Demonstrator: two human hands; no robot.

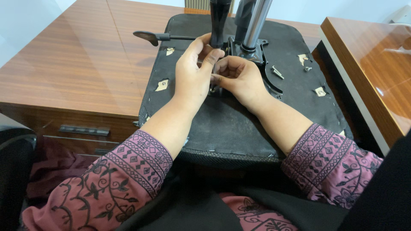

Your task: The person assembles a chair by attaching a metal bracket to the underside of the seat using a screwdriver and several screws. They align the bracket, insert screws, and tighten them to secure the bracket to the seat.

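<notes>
An upturned office chair seat (231,124), black fabric underside up, lies on a wooden desk (72,68). A black metal mechanism plate (252,49) with a chrome gas cylinder (256,21) and a black post (219,21) rises from it. My left hand (195,75) rests on the seat with fingertips at the base of the black post. My right hand (239,79) is beside it, fingers curled and pinched at the same spot; what they grip is hidden. A black lever (160,37) sticks out to the left.
A loose metal bolt (277,72) and a small screw (307,69) lie on the seat at the right. A second wooden desk top (372,60) stands to the right. Desk drawers with a dark handle (84,129) are at the lower left.
</notes>
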